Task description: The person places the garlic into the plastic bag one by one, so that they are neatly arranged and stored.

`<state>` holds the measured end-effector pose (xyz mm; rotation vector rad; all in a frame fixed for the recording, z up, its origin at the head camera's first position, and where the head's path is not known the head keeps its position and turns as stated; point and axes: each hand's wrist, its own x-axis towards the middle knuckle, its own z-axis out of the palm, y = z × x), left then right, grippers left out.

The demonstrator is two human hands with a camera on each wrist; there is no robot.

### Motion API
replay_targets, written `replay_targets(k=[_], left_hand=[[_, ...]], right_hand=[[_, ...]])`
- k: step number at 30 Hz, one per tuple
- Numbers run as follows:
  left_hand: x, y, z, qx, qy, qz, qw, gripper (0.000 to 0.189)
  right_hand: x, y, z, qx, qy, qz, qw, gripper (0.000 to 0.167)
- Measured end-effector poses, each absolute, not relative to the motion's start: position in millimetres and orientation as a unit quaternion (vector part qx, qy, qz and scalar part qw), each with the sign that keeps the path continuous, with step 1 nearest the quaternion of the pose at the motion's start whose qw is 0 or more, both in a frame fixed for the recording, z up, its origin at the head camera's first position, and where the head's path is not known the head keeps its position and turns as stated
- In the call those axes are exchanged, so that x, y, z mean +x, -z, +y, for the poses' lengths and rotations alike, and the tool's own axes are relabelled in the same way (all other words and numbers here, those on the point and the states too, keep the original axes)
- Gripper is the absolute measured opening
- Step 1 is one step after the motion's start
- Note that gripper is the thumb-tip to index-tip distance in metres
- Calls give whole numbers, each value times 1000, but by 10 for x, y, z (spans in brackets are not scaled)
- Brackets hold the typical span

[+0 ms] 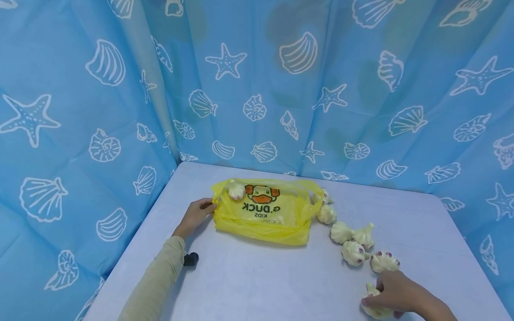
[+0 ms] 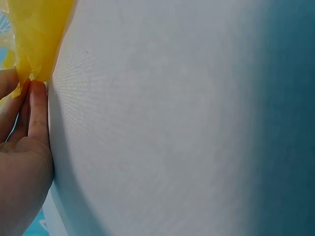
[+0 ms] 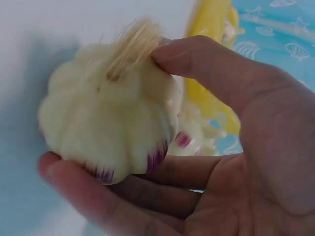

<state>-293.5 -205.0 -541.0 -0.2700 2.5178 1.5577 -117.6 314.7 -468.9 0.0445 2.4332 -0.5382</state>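
Note:
A yellow plastic bag (image 1: 261,235) with a printed duck lies flat on the white table. My left hand (image 1: 197,217) pinches its left edge between thumb and fingers, low against the table in the left wrist view. One garlic bulb (image 1: 237,191) shows at the bag's upper left. At the lower right of the head view, my right hand (image 1: 403,292) grips another garlic bulb (image 3: 98,118). In the right wrist view that bulb is pale with purple streaks and a tuft of dry roots, the thumb by the tuft and the fingers below.
Several more garlic bulbs (image 1: 353,253) form a loose trail from the bag's right side toward my right hand. A small black object (image 1: 191,259) sits beside my left forearm. Blue curtains (image 1: 257,89) with shells and starfish enclose the table's back and sides.

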Motion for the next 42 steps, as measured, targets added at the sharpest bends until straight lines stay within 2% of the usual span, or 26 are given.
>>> replay_targets(k=[4,8,11,15,19,23,30,42], left_hand=[[-2939,5419,-2053,-89,-517,847,84,40],[-2936,5426,-2058,-89,-516,848,79,40],[-2931,5427,-2049,-86,-524,844,75,40],[-2935,5459,-2044,-82,-532,839,79,40],[-2962,5486,-2050,-87,-527,842,77,40],[-2986,5494,-2053,-90,-523,845,74,40],[-2978,5493,-2062,-91,-527,842,70,39],[-2984,5504,-2069,-91,-528,841,71,39]], right_hand=[[-1279,4615,3017,-58,256,926,272,41],[-1418,4532,2766,-74,275,941,186,67],[-1498,4542,2574,-70,300,945,110,78],[-1571,4676,2370,-85,341,936,24,74],[-1645,4838,2201,-96,367,925,-25,66],[-1708,4951,2139,-91,350,932,-37,64],[-1767,5053,2167,-65,326,943,-10,65],[-1737,5025,2197,-78,329,941,-18,67]])
